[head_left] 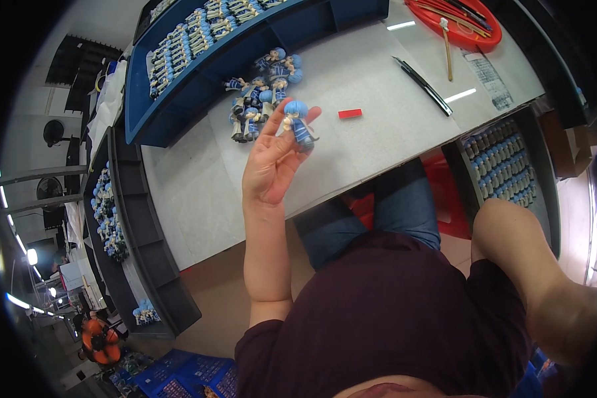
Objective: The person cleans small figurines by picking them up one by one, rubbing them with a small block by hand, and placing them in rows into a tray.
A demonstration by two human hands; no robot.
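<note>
My left hand is raised above the worktable, its fingers closed around a small blue-haired figurine in a blue and white outfit. The figurine is held upright, slightly tilted. Just behind it, a cluster of similar figurines lies on the table. A small red block sits to the right of the held figurine. On the right, my bent right arm shows elbow and forearm; the hand itself is out of sight.
Rows of small parts fill a blue tray at the back. A black pen and a red dish with tools lie on the right of the table. Figurine trays stand left and right.
</note>
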